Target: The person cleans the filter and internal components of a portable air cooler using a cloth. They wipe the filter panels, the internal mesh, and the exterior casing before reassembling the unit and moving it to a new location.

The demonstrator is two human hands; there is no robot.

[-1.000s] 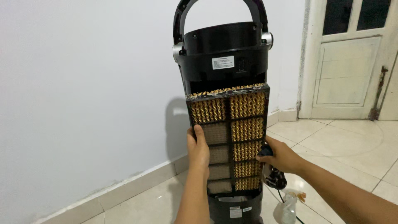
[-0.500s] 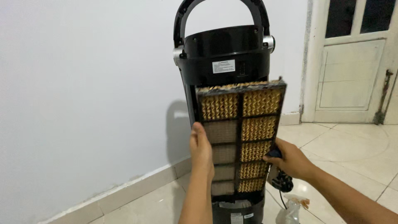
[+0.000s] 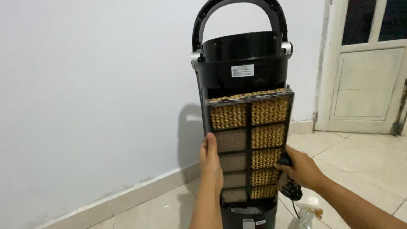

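Already left hand [image 3: 211, 163] grips left edge of honeycomb filter panel [image 3: 250, 146]; right hand [image 3: 299, 169] clasps right edge plus dark cord bundle [image 3: 291, 187]. Panel tilted out of black tower cooler [image 3: 241, 63], bottom end near base; full removal left.

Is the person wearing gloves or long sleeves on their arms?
No. Both the left hand and the right hand are bare, with no gloves. The forearms are uncovered as far as the picture shows, so no sleeves appear. No rings, watch or bracelets can be seen either.
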